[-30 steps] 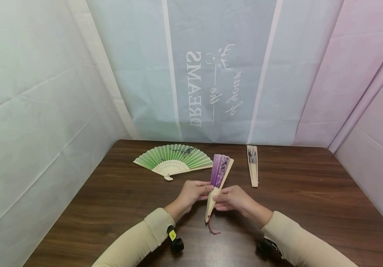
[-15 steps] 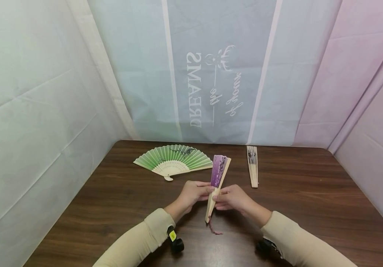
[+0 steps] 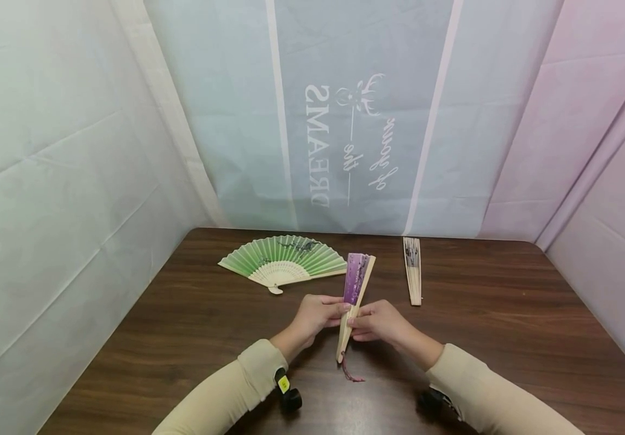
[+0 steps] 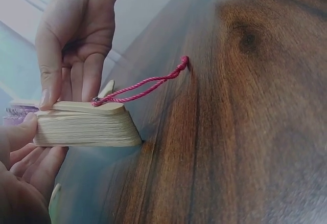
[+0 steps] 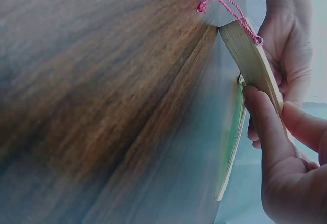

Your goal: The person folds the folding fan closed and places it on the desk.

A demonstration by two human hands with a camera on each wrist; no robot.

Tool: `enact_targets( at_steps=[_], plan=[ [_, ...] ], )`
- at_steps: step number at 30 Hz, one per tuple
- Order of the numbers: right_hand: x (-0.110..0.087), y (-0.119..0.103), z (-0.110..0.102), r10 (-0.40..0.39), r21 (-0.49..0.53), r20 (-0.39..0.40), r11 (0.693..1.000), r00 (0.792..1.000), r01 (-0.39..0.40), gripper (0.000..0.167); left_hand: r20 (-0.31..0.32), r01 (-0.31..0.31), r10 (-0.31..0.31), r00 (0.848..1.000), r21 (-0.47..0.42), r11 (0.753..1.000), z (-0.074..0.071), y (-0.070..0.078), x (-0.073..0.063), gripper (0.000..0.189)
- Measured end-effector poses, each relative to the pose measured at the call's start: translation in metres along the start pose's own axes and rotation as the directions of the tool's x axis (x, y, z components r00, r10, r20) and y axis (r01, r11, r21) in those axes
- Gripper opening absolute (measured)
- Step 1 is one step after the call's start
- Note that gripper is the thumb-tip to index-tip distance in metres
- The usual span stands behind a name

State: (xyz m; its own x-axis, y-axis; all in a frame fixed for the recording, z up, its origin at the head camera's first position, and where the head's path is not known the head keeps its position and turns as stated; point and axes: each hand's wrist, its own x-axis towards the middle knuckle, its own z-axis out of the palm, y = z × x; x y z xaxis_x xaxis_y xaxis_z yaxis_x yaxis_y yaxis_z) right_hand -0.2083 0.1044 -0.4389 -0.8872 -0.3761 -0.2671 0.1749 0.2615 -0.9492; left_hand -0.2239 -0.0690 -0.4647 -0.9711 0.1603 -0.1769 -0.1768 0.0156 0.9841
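Note:
A purple folding fan (image 3: 356, 281) with pale wooden ribs is nearly folded, its purple end pointing away from the person. My left hand (image 3: 315, 317) pinches its ribs from the left side. From the right, my right hand (image 3: 380, 326) pinches the same ribs a little lower, thumb on the outer guard. The stacked ribs (image 4: 87, 127) lie close together in the left wrist view. From the rivet end hangs a pink cord loop (image 4: 148, 87), also seen as a cord (image 5: 230, 6) in the right wrist view.
A green folding fan (image 3: 285, 260) lies spread open at the back left of the dark wooden table (image 3: 508, 338). Farther right lies a folded fan (image 3: 413, 272) with a dark pattern. A hanging cloth (image 3: 236, 121) with white lettering stands behind the table.
The purple fan's ribs have drawn slightly closer together, its top edge narrowing from the right. Both hands stay in nearly the same place.

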Motion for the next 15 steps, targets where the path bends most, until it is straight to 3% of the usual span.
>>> enact_targets(
  at_steps=[15],
  plan=[
    [0.0002,-0.0035,-0.0002,0.015,-0.022,-0.006,1.0,1.0,-0.015,0.024,-0.006,0.037,-0.037,0.999,0.003,0.999,0.0008,-0.0011,0.0002,0.032]
  ],
)
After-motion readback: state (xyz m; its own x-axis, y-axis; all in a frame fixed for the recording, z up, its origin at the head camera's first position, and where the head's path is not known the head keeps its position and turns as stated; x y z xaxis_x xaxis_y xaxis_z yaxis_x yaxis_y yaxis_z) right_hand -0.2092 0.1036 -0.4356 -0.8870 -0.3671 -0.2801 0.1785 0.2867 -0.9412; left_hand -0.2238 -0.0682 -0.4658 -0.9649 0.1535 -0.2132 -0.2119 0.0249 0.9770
